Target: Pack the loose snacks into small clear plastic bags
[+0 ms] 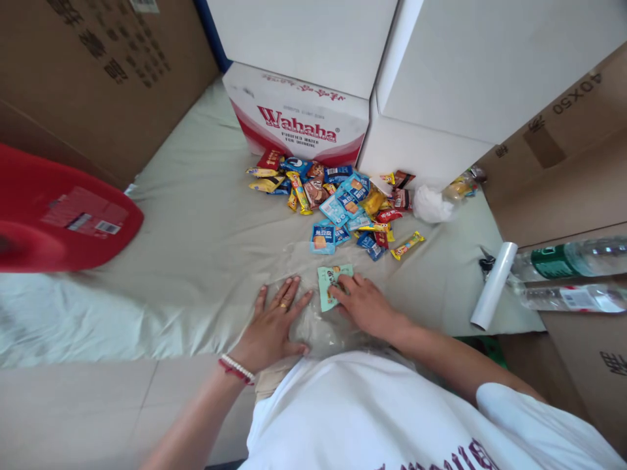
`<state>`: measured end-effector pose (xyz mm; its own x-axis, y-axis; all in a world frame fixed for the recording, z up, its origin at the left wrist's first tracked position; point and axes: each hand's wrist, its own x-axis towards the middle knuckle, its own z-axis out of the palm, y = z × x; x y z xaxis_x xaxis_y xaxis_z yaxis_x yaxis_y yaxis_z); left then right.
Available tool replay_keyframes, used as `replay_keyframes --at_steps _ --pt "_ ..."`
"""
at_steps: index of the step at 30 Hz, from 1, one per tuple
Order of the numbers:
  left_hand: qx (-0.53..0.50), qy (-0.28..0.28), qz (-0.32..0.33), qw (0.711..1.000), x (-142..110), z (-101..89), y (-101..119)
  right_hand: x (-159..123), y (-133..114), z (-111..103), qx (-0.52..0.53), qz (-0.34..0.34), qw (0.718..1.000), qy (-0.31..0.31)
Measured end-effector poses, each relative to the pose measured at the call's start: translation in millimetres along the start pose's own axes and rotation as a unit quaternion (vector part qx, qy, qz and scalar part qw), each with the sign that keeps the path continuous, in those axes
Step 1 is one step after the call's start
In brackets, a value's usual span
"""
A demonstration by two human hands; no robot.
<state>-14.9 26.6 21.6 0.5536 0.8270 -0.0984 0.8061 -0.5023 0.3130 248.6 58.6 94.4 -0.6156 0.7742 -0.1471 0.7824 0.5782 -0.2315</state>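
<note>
My left hand (272, 321) lies flat with fingers spread on a clear plastic bag (313, 326) on the pale cloth. My right hand (365, 303) rests on the same bag, its fingertips pressing a light green snack packet (329, 282) that lies on the plastic. Just beyond them is a heap of several small colourful snack packets (337, 199). A blue packet (322, 238) sits closest to the green one.
A Wahaha carton (298, 117) and white boxes (441, 78) stand behind the heap. A red plastic item (59, 215) lies at left. At right are a white roll (494, 285), two water bottles (568, 261) and cardboard boxes (563, 163). A crumpled white bag (431, 204) sits beside the heap.
</note>
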Motion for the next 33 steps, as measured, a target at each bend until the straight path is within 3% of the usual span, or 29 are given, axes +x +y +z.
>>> replay_keyframes --at_steps 2,4,6,8,10,14,16,18,20,22,24,26,28,29,30,33 --pt "0.001 0.005 -0.002 1.000 -5.6 1.8 -2.6 0.5 8.8 4.3 0.034 -0.023 0.998 -0.042" --pt "0.002 0.013 -0.007 1.000 -14.6 3.4 -5.8 2.5 32.1 -10.2 0.086 -0.024 0.995 -0.039" --pt "0.001 0.028 -0.010 1.000 -24.9 4.1 -8.0 14.8 64.1 -35.3 0.087 0.024 0.996 0.018" --pt "-0.008 0.042 -0.011 0.999 -34.0 3.6 -8.2 39.0 96.3 -58.0 0.014 0.085 0.991 0.100" --pt "-0.017 0.049 -0.005 0.999 -40.6 2.3 -6.1 69.4 121.4 -68.7 -0.041 0.088 0.989 0.111" --pt "-0.027 0.028 0.027 0.999 -48.1 -0.4 0.1 115.0 142.5 -58.6 -0.054 0.074 0.994 0.060" --pt "-0.033 0.011 0.032 0.999 -51.5 -1.9 1.5 117.3 144.6 -53.5 -0.014 0.079 0.992 0.096" --pt "-0.040 -0.008 0.028 0.999 -55.4 -3.8 1.3 105.0 143.8 -55.3 0.041 0.088 0.979 0.179" --pt "-0.047 -0.025 0.027 0.998 -59.2 -5.9 0.3 83.4 136.8 -60.3 0.118 0.121 0.946 0.277" --pt "-0.048 -0.029 0.030 0.998 -61.7 -7.6 -0.3 59.5 119.0 -60.3 0.264 0.177 0.891 0.326" --pt "-0.041 -0.015 0.033 0.998 -62.2 -8.4 -0.1 40.2 90.5 -49.3 0.447 0.228 0.821 0.273" --pt "-0.035 0.011 0.029 0.999 -60.5 -8.4 0.4 29.7 58.6 -27.6 0.580 0.251 0.758 0.165" --pt "-0.028 0.040 0.007 0.999 -56.4 -8.2 0.8 27.1 32.6 -1.7 0.623 0.254 0.736 0.080" --pt "-0.022 0.055 -0.018 0.998 -53.5 -8.3 0.6 27.6 23.6 10.0 0.607 0.252 0.752 0.057" --pt "-0.016 0.069 -0.049 0.996 -49.9 -8.7 0.3 28.6 17.5 19.6 0.563 0.248 0.787 0.045" --pt "0.006 0.104 -0.144 0.984 -37.8 -11.6 -2.0 30.3 11.9 31.0 0.312 0.221 0.923 0.043"
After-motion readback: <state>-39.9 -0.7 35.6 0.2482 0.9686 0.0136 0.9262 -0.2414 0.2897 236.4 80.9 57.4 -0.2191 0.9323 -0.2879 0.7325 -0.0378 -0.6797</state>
